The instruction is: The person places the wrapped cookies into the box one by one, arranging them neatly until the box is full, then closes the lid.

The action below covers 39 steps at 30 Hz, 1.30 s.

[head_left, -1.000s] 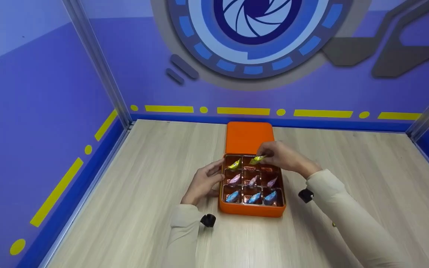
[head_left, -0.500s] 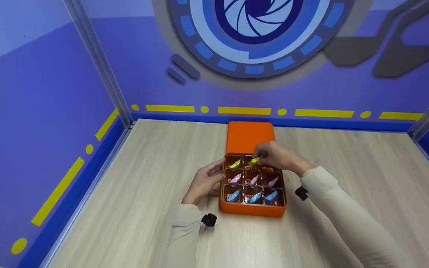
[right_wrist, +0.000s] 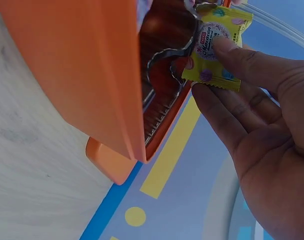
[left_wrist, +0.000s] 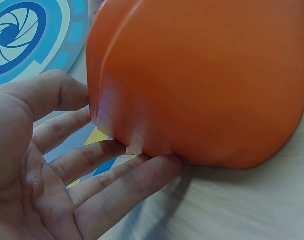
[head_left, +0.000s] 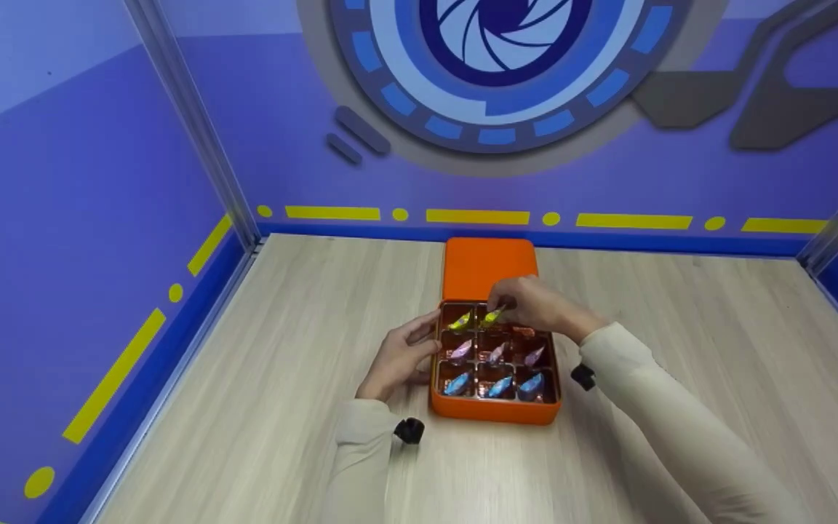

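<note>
Left of centre in the head view, the left hand (head_left: 398, 358) rests with relaxed, straight fingers (left_wrist: 116, 187) against the left wall of the orange box (head_left: 493, 409) — a released grip. At centre, the right hand (head_left: 535, 306) pinches a yellow candy (head_left: 492, 316) over the box's top-middle cell; 7 other candies fill cells. The orange lid (head_left: 490, 267) lies above on the counter (head_left: 259, 364).

Left hand (head_left: 398, 358) relaxed, fingers straight – right hand (head_left: 535, 306) reaching forward, fingertips pinched; both forearms extended.
</note>
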Motion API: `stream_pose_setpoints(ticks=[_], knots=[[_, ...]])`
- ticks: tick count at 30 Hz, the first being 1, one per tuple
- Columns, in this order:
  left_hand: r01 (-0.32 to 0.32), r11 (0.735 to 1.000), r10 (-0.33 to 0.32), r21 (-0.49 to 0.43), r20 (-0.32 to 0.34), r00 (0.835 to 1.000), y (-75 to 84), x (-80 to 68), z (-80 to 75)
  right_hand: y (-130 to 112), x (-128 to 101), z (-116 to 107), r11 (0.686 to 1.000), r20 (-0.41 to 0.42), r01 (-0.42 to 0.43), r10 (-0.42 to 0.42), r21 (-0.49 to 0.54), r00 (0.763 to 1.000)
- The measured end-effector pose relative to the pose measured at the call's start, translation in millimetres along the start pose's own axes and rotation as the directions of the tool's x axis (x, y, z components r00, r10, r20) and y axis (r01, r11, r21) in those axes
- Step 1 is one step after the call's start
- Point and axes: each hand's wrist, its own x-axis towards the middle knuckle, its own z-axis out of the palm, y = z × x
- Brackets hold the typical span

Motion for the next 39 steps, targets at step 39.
stream_pose_setpoints(ticks=[39], knots=[[0.02, 1.0, -0.019, -0.015, 0.016, 1.0, -0.9, -0.2, -1.0, 3.9, -14.3, 7.6, 0.983, -0.013, -0.094, 0.097, 0.157, 0.995]])
